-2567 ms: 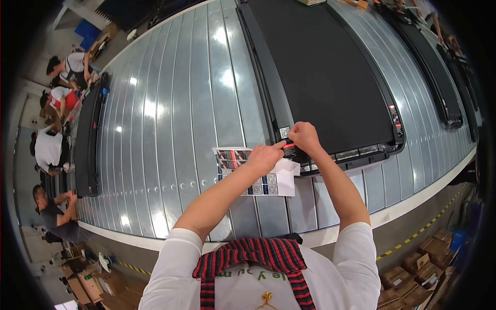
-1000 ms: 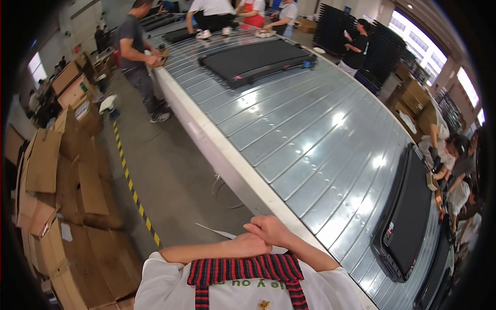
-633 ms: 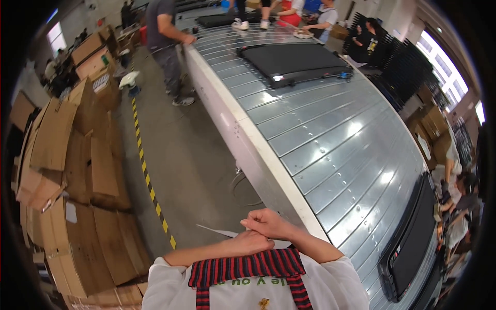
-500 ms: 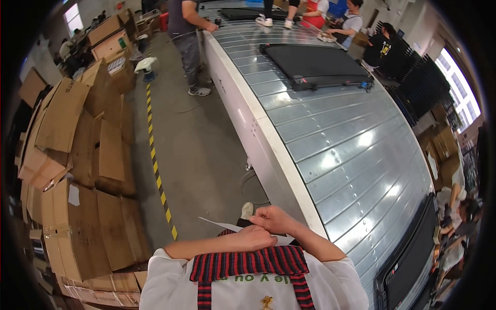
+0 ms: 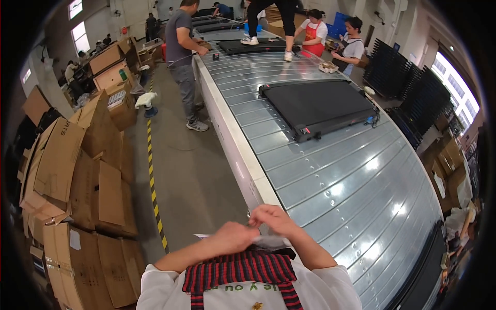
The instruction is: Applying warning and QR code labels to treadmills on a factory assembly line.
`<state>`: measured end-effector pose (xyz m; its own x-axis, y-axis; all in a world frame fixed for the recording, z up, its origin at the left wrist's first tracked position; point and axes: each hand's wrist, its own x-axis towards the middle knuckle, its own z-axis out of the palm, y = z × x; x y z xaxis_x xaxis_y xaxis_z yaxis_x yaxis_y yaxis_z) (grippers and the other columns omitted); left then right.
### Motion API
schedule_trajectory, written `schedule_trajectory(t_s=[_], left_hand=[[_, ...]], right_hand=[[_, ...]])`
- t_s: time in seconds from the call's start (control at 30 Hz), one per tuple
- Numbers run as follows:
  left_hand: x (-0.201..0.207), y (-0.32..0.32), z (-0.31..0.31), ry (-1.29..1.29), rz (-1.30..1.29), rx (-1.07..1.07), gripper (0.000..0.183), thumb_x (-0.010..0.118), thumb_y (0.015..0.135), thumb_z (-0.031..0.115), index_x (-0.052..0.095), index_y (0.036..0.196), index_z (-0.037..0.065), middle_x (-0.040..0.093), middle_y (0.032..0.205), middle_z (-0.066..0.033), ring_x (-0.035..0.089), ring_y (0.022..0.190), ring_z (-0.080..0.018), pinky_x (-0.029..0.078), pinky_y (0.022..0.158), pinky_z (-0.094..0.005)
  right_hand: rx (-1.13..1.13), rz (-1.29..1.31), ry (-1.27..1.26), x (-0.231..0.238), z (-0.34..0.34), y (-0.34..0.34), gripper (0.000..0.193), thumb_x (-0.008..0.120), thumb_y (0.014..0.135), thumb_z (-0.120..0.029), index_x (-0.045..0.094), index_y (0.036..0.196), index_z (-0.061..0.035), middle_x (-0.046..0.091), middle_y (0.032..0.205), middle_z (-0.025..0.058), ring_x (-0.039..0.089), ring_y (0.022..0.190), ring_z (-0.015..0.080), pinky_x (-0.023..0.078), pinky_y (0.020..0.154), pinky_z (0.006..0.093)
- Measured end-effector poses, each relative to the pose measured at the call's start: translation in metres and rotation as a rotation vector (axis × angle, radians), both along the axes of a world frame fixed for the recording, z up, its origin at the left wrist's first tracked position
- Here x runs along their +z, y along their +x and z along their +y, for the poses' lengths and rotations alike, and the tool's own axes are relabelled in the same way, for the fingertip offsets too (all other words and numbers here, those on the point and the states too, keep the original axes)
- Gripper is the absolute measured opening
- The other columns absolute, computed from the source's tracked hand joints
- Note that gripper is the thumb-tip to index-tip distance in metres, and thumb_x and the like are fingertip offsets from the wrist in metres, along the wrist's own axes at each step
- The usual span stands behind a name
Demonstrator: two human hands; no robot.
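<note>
My left hand [image 5: 237, 237] is closed in front of my chest, its back turned up. Against its fingers my right hand [image 5: 272, 219] is closed in a pinch, slightly smeared; whatever sits between its fingertips is too small to make out. The corner of a thin white sheet [image 5: 202, 236] sticks out beyond my left wrist, and more pale material shows under my right hand. Most of the sheet is hidden by my hands and arms. Both hands are beside the pale side rail [image 5: 242, 150] of a long metal-slatted conveyor [image 5: 330, 170].
A flat black treadmill-like machine [image 5: 323, 108] lies on the conveyor, another [image 5: 421, 268] at lower right. One person [image 5: 183, 51] stands at the far left side; another's legs [image 5: 271, 23] are on the conveyor. Cardboard boxes [image 5: 77, 206] are stacked left, past yellow-black floor tape [image 5: 152, 181].
The view has tilted up, showing more of the far end. My hands have moved a little to the left, and less of the white sheet's tip shows.
</note>
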<state>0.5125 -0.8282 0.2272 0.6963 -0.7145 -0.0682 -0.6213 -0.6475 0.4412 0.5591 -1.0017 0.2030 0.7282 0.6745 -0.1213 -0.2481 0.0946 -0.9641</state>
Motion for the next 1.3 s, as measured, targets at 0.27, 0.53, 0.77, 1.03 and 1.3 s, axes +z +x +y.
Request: schedule_trajectory(t_s=[0.27, 0.53, 0.77, 1.03, 1.3], left_hand=[[0.015, 0.136, 0.040, -0.923, 0.439, 0.664, 0.027, 0.057, 0.081, 0.018, 0.058, 0.101, -0.001, 0.063, 0.089, -0.0050, 0.055, 0.080, -0.0091, 0.045, 0.073, -0.0259], [-0.008, 0.254, 0.063, -1.242, 0.601, 0.686, 0.030, 0.056, 0.083, 0.017, 0.054, 0.105, -0.003, 0.059, 0.098, -0.0062, 0.054, 0.086, -0.0115, 0.044, 0.077, -0.0259], [-0.027, 0.370, 0.101, -1.306, 0.781, 0.645, 0.030, 0.057, 0.082, 0.014, 0.054, 0.105, -0.004, 0.059, 0.098, -0.0080, 0.055, 0.086, -0.0127, 0.044, 0.077, -0.0266], [-0.046, 0.456, 0.140, -1.036, 1.052, 0.464, 0.034, 0.062, 0.077, 0.013, 0.054, 0.105, -0.005, 0.059, 0.098, -0.0092, 0.056, 0.087, -0.0154, 0.045, 0.077, -0.0285], [-0.057, 0.508, 0.091, -0.892, 1.184, 0.357, 0.033, 0.060, 0.079, 0.016, 0.055, 0.103, -0.006, 0.060, 0.094, -0.0092, 0.056, 0.083, -0.0127, 0.045, 0.073, -0.0274]], right_hand=[[-0.369, 0.048, 0.421, -0.006, -0.029, 0.095, 0.036, 0.043, 0.088, -0.030, 0.051, 0.105, 0.0002, 0.055, 0.100, 0.0076, 0.052, 0.095, 0.0168, 0.039, 0.086, 0.0291], [-0.446, 0.005, 0.078, -0.014, 0.017, 0.163, 0.031, 0.060, 0.078, -0.011, 0.054, 0.105, 0.0029, 0.060, 0.098, 0.0076, 0.056, 0.087, 0.0134, 0.044, 0.078, 0.0272], [-0.709, 0.092, -0.091, -0.023, 0.072, 0.251, 0.020, 0.064, 0.074, -0.008, 0.061, 0.092, 0.0016, 0.063, 0.085, 0.0048, 0.058, 0.074, 0.0102, 0.047, 0.067, 0.0242], [-0.914, 0.067, -0.063, -0.033, 0.116, 0.329, 0.018, 0.064, 0.073, -0.002, 0.062, 0.091, 0.0006, 0.064, 0.083, 0.0057, 0.059, 0.071, 0.0105, 0.048, 0.066, 0.0241], [-1.171, 0.180, -0.063, -0.028, 0.090, 0.331, 0.021, 0.057, 0.081, -0.008, 0.055, 0.100, 0.0009, 0.062, 0.088, 0.0066, 0.059, 0.075, 0.0109, 0.047, 0.068, 0.0243]])
